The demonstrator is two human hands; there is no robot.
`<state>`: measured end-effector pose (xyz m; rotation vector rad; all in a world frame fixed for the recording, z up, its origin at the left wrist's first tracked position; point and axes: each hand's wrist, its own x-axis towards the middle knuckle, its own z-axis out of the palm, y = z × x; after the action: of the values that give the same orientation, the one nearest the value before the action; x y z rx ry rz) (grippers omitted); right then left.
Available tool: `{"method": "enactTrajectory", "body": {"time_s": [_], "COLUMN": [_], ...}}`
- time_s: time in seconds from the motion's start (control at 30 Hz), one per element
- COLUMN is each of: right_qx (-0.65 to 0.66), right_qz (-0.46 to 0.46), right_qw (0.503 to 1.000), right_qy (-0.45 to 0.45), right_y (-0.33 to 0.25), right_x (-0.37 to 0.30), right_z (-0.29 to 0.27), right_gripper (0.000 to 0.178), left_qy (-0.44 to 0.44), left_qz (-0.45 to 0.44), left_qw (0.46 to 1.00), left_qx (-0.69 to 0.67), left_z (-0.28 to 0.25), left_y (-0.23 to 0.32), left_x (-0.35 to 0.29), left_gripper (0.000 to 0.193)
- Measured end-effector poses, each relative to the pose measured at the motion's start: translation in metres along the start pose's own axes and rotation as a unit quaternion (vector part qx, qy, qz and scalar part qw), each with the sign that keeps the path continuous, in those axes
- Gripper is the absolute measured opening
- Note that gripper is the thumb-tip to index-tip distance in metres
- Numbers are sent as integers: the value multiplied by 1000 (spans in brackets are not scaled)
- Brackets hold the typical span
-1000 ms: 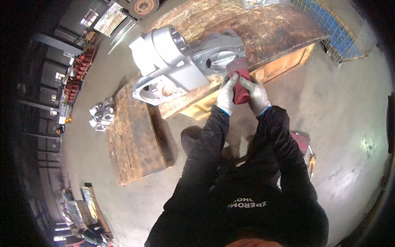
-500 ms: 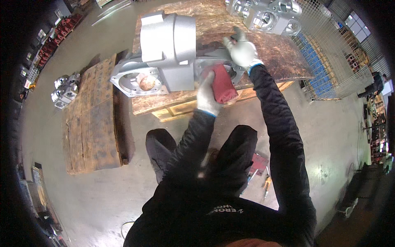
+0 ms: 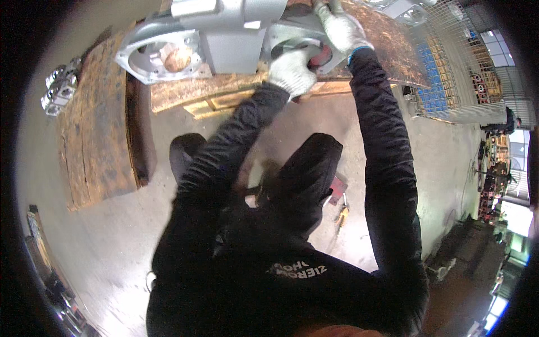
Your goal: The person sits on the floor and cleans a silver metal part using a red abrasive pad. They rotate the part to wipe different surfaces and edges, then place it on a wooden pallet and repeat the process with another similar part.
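Observation:
A large grey metal casting [image 3: 233, 48] with round flanged openings rests on a worn wooden pallet. My left hand [image 3: 293, 73], in a white knit glove, is closed at the front of its right-hand opening. Part of a folded red-brown sheet [image 3: 321, 56], cloth-like or abrasive, shows inside that opening beside the fingers. Most of the sheet is hidden behind my left hand. My right hand [image 3: 342, 29], gloved too, lies against the casting's upper right side with its fingers apart. The fingertips are partly cut off by the picture's upper edge.
The wooden pallet [image 3: 387, 48] extends to the right under the casting. Another wooden platform [image 3: 95, 129] stands at left, with smaller castings [image 3: 60, 87] beyond it. A wire mesh cage [image 3: 460, 67] is at right. A yellow-handled tool [image 3: 342, 216] lies on the floor by my knee.
The view has shifted, so the casting sits higher in the picture. My left hand has pushed the red-brown sheet into the opening. My right hand has come to rest on the casting.

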<state>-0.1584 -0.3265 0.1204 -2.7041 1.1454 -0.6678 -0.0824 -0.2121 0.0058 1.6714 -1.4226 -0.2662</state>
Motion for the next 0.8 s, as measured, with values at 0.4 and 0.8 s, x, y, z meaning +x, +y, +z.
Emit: {"method": "enactTrajectory", "body": {"time_s": [0.4,0.8], "right_qx": [-188,-200], "right_qz": [-110,-30], "right_qw": [975,975], "right_qy": [50,-89], "right_y": [20,-17], "right_x": [7,4], "right_z": [12,-16], "right_gripper": [50,56], "left_qy": [-49,101], "left_qz": [-78,-172], "left_qw": [994,709], "left_qx": [62,-676], "left_z": [-7,15], "left_y": [2,2], "left_x": [14,-19], "left_gripper": [28,27]}}
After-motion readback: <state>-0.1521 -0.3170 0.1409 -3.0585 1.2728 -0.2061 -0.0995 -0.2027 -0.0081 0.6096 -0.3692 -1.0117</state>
